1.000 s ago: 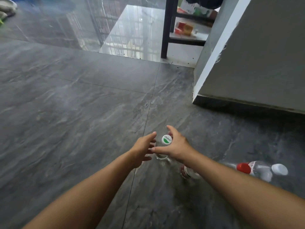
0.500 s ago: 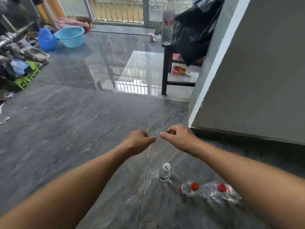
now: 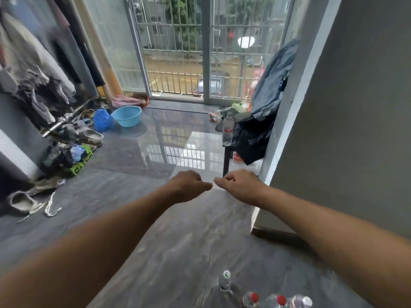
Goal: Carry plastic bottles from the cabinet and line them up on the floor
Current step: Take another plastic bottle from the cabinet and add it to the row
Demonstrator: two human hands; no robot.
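Several clear plastic bottles stand in a row on the grey floor at the bottom edge. A small white-and-green capped bottle is at the left end. Beside it are two red-capped bottles and a white-capped bottle. Both arms stretch forward, high above the bottles. My left hand and my right hand are loosely curled with their fingertips close together, and neither holds anything. Another tall bottle stands on a dark table further off.
A grey cabinet side rises on the right. A dark table with a jacket heaped on it stands ahead, before barred glass doors. A blue basin, shoes and hanging clothes crowd the left.
My right hand let go of the white-and-green capped bottle, which stays upright on the floor. Both hands rose away from it and the view tilted up toward the doors.
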